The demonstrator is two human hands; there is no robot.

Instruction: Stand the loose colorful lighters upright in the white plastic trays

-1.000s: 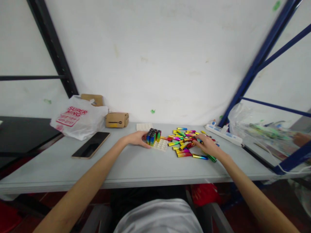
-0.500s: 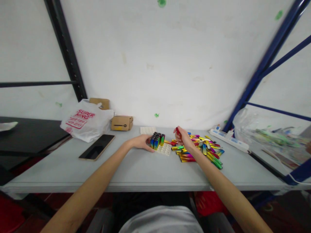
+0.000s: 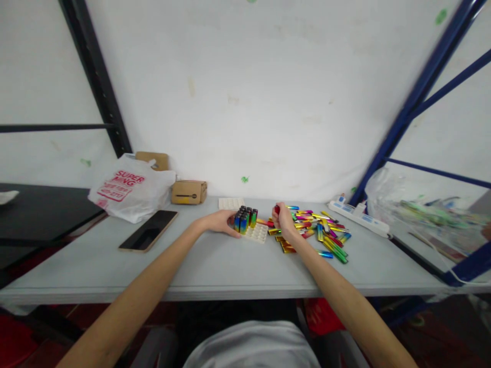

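Observation:
At the left end of a white tray with rows of holes (image 3: 258, 233), my left hand (image 3: 221, 223) is curled round the edge, thumb in front and fingers behind. Several blue-green metallic lighters (image 3: 243, 223) with black tops stand upright in that end of the tray, against the hand. My right hand (image 3: 284, 223) is closed round a red lighter (image 3: 276, 209), just right of the tray; most of it is hidden by the fingers. Beyond that hand lies a loose pile of shiny multicoloured lighters (image 3: 334, 242), partly covered by my right wrist.
A second white tray (image 3: 230, 203) lies near the wall. To the left are a phone (image 3: 149, 231), a white plastic bag (image 3: 132, 189) and a small cardboard box (image 3: 189, 192). A power strip (image 3: 359, 217) lies at the right, beside the blue rack post (image 3: 395, 130).
My right hand has turned and drawn slightly inward with the red lighter still in its fingers. The left hand stays at the tray. The whole view has shifted a little.

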